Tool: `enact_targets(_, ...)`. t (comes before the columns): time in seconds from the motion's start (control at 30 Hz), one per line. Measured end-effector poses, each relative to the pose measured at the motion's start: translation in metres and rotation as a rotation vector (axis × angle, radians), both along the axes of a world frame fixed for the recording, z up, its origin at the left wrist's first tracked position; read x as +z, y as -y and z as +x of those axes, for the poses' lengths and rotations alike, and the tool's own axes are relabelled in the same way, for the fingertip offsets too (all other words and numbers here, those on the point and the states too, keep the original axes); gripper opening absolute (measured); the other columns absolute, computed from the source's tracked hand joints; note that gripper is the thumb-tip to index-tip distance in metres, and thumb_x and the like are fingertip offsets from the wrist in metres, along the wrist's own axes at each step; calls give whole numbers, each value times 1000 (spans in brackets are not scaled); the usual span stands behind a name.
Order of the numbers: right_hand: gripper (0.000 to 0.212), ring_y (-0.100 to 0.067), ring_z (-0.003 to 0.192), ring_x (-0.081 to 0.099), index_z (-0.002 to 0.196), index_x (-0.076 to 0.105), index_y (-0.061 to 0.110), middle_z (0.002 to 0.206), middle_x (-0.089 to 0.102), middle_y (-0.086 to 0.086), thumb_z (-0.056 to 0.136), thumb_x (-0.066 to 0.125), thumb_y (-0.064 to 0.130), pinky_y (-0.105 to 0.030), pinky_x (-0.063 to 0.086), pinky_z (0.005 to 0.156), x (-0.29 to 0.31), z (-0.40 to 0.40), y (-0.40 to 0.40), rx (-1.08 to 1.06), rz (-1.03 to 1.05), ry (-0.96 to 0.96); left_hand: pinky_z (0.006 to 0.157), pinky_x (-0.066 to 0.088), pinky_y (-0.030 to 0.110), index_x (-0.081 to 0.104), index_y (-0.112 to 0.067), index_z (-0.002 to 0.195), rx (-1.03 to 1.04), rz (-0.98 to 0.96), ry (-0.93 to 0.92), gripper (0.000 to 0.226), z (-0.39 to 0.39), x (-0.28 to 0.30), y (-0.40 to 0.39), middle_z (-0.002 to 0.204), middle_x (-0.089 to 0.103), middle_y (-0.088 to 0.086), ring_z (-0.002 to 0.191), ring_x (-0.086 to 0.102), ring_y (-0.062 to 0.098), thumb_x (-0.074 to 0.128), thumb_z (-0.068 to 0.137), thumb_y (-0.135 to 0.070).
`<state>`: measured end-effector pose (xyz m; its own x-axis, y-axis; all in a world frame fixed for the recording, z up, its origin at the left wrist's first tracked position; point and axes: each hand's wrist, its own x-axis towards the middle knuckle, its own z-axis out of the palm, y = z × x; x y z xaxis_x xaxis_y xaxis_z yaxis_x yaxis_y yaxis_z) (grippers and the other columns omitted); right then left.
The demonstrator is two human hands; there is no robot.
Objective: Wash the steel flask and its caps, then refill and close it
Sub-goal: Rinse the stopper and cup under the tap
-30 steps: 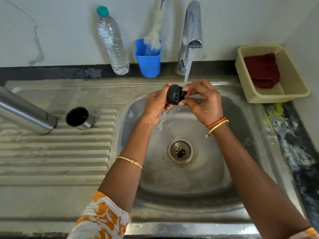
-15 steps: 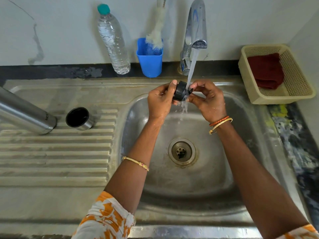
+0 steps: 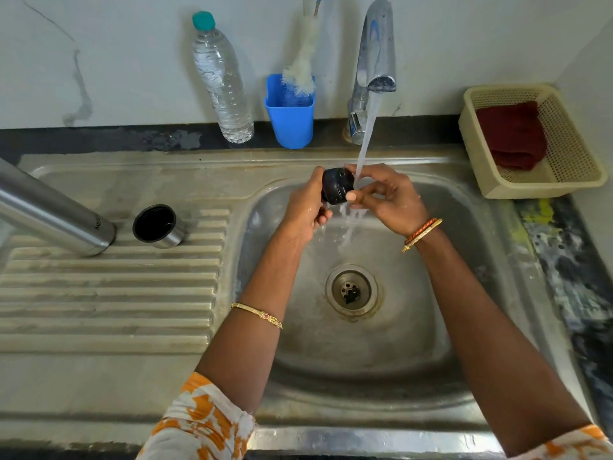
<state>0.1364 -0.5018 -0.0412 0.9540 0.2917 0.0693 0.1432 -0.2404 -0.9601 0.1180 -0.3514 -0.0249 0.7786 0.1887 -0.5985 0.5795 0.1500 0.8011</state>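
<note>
Over the steel sink basin, both hands are gripping a small black round stopper cap, left hand and right hand pinching opposite sides, its axis lying sideways under the tap stream.

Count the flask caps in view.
2: a black inner cap held by both hands under the tap stream, and a steel outer cap lying on the drainboard beside the flask.

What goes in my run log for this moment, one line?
step: rinsing black cap | left hand, right hand: gripping it | tap: running
</note>
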Motion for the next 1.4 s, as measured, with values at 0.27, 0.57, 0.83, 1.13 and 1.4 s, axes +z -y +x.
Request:
enact_targets(0.27, 60, -15, 104, 56, 136, 48, 21, 122, 51, -2, 81, 72, 27, -16, 46, 83, 17, -9, -3, 123, -232, -140, 28, 18, 13, 52, -14, 77, -104, -176, -94, 47, -9, 4, -7, 43, 38, -5, 30, 26, 2, 33, 102, -48)
enact_targets(0.57, 46, -11, 65, 65, 99, 58, 15, 88, 66, -4, 63, 82, 30, -22, 54, 54, 47, -18, 9, 93, 28, -247, 45, 35, 20, 72, -10, 82, -399, 103, -171, 81, -17, 20, -10, 56, 57, -1, 47, 46, 9, 15, 97, -65)
enact_targets(0.83, 52, -20, 78, 64, 99, 70, 17, 86, 70, -2, 62, 81, 52, -24, 43, 65, -14, -44, 14, -99, -693, -234, 76, 52, 32, 62, -18, 112, -337, -21, -178, 49, -38, -5, -17, 121, 64, 10, 101, 64, 23, 40, 96, -59)
enact_targets(1.13, 58, -10, 88, 55, 117, 63, 18, 102, 64, 5, 65, 86, 31, -22, 43, 77, 10, -44, 4, -45, -521, -153, 83, 56, 36, 57, -20, 116, -387, -126, -139, 42, -41, -11, -2, 107, 67, 13, 94, 70, 26, 54, 92, -55)
enact_targets(1.4, 52, -13, 99, 57, 113, 63, 20, 105, 63, 5, 67, 84, 29, -28, 43, 83, 14, -40, -6, 55, -513, -195, 74, 61, 30, 65, -12, 101, -245, -241, -56, 27, -40, -14, -1, 92, 71, 12, 79, 71, 20, 61, 94, -37)
